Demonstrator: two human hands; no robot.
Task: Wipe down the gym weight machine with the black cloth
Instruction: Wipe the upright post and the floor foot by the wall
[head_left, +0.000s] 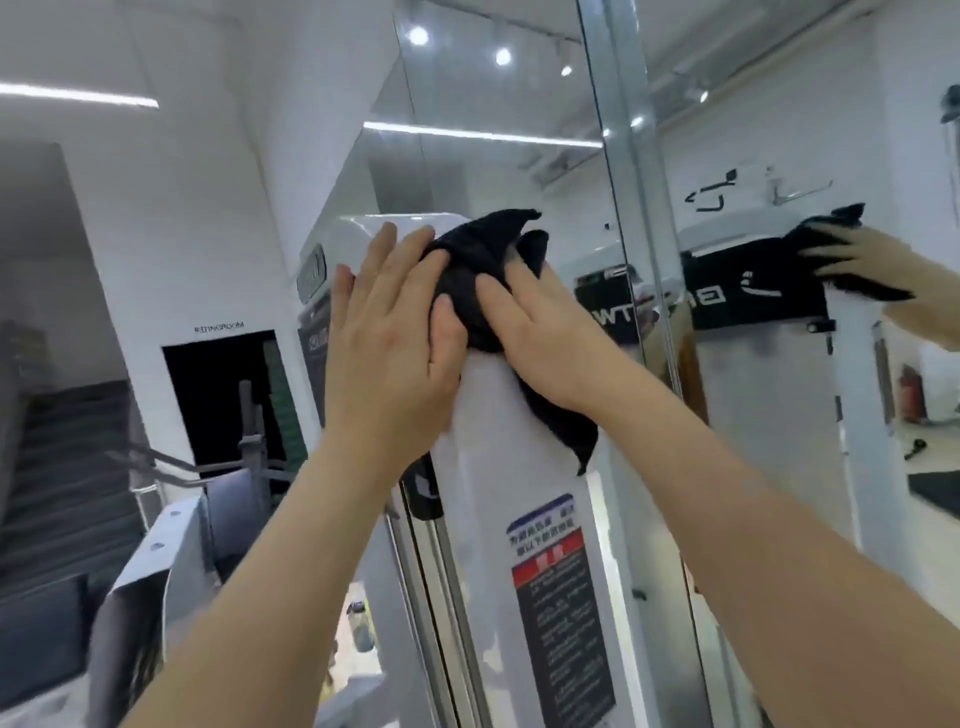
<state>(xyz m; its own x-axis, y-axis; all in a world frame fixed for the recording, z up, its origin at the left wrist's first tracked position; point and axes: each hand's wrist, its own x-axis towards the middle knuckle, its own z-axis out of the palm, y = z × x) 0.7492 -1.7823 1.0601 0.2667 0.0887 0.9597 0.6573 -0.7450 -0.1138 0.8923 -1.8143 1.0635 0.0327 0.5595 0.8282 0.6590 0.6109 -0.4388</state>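
Note:
The weight machine's white upright shroud (483, 467) rises in front of me, with a red and black warning label (561, 613) lower down. A black cloth (483, 260) is bunched against its rounded top, one corner hanging down the right side. My left hand (395, 332) lies flat on the shroud's upper left, fingers straight, thumb touching the cloth's edge. My right hand (540, 327) presses the cloth onto the shroud with straight fingers.
A wall mirror (753, 156) stands close behind and to the right, split by a vertical metal strip (618, 182); it reflects the machine, the cloth and a hand. Grey machine arms and a seat frame (171, 519) sit low on the left.

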